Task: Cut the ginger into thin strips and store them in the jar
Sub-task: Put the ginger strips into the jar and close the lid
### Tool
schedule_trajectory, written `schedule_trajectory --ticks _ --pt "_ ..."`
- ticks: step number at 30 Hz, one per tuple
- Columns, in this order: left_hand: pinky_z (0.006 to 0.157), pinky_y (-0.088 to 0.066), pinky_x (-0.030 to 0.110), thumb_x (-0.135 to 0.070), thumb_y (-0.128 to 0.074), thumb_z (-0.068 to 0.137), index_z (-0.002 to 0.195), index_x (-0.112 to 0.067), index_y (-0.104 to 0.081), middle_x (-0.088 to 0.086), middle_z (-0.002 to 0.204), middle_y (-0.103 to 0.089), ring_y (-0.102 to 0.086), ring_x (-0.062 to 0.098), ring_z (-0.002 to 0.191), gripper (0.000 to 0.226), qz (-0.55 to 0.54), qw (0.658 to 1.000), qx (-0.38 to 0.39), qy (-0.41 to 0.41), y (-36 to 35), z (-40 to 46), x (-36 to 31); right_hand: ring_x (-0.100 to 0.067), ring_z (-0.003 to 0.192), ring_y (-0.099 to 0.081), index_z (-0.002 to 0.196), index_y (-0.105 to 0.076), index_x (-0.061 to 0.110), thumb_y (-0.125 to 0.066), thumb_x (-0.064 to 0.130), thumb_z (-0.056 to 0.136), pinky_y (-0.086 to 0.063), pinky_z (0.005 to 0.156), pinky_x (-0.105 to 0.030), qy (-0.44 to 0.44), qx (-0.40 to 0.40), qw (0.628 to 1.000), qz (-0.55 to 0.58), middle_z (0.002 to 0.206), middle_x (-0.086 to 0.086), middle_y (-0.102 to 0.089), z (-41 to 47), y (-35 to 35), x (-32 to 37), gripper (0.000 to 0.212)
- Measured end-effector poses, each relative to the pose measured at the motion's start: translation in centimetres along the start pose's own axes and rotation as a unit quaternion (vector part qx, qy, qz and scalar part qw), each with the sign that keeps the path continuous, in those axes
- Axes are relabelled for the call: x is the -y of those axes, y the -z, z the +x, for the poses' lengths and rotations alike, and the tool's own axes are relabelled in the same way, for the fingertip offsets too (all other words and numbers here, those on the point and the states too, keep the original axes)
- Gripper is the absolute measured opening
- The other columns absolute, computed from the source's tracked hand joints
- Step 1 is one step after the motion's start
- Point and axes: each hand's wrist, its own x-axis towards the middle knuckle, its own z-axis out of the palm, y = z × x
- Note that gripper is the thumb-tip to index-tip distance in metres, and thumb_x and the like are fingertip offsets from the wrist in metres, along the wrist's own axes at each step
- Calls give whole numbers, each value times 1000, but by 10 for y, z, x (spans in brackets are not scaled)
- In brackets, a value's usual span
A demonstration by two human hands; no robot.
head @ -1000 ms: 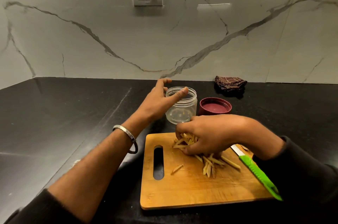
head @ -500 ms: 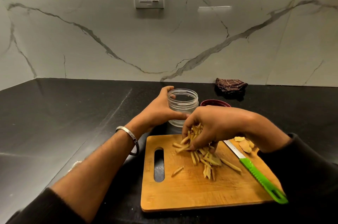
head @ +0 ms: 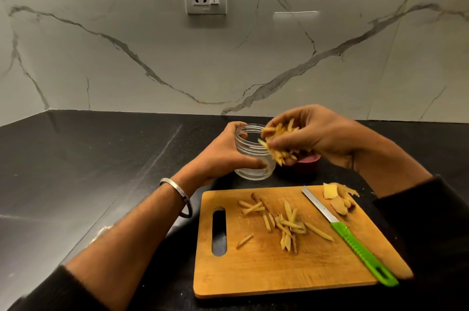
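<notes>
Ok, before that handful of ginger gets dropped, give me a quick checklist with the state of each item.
1. Jar open, lid off: ok.
2. Left hand grips the jar and steadies it: ok.
3. Right hand holds a bunch of ginger strips: ok.
4. Bunch centred over the mouth: not ok; it hangs at the jar's right rim.
5. Jar clean and dry inside: cannot tell.
6. Knife lies flat on the cutting board, apart from both hands: ok.

jar (head: 254,155): clear, smooth plastic | cutting board (head: 291,270): matt wood, scuffed with cut marks | knife (head: 350,237): shiny metal blade, ribbed green plastic handle | countertop (head: 88,158): polished black stone | wall (head: 279,56): glossy veined marble | bangle (head: 177,196): polished metal
</notes>
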Motion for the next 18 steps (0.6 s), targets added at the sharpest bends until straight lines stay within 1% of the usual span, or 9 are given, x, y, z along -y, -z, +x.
schedule_trajectory --ticks 2,5,7,9,11,13,15,18 --pt "99 -52 34 -20 -91 65 142 -24 -31 -5 125 -60 -62 8 113 97 9 1000 2 -8 -1 0 -1 -21 76 -73 102 -71 12 -77 12 67 -60 59 -26 36 -74 995 64 92 -10 -76 3 1 -2 36" --pt "101 -51 32 -23 -91 66 143 -25 -31 -7 128 -58 -59 6 116 98 24 999 8 -24 -4 -1 -3 -21 78 -74 104 -70 9 -75 4 80 -60 60 -27 76 -171 971 149 95 -12 -74 8 -4 -9 26" --pt "102 -49 30 -23 -91 66 143 -26 -31 -8 130 -56 -57 6 118 98 32 999 15 -34 -6 -2 -5 -20 78 -75 106 -69 10 -75 3 83 -61 62 -28 97 -225 955 169 96 -12 -73 11 -7 -14 24" --pt "100 -49 26 -23 -91 67 142 -27 -31 -11 129 -54 -56 3 118 96 46 998 24 -44 -9 -3 -7 -18 77 -75 107 -69 11 -74 3 85 -61 62 -28 115 -260 944 167 97 -11 -72 14 -8 -18 24" --pt "93 -49 18 -23 -90 68 141 -30 -31 -16 124 -53 -55 -3 114 94 56 997 33 -50 -12 -4 -10 -16 79 -75 109 -69 12 -75 5 85 -61 63 -26 126 -280 941 142 99 -9 -72 17 -9 -21 25" --pt "89 -49 14 -22 -89 69 142 -30 -30 -18 123 -53 -55 -7 112 94 56 996 41 -51 -14 -4 -12 -12 82 -74 105 -70 16 -75 7 85 -59 64 -22 144 -283 944 90 99 -5 -72 19 -10 -25 22" --pt "95 -49 20 -23 -89 69 143 -28 -29 -13 128 -53 -55 -1 116 96 54 996 43 -52 -14 -4 -12 -7 85 -72 104 -69 19 -76 9 86 -59 69 -20 180 -280 942 -31 98 1 -71 22 -13 -29 21" --pt "99 -51 29 -21 -89 69 143 -27 -29 -7 129 -56 -58 6 116 95 43 996 50 -53 -14 -5 -12 -7 90 -69 109 -72 14 -76 13 87 -57 73 -16 220 -246 925 -187 102 1 -70 26 -20 -35 22"
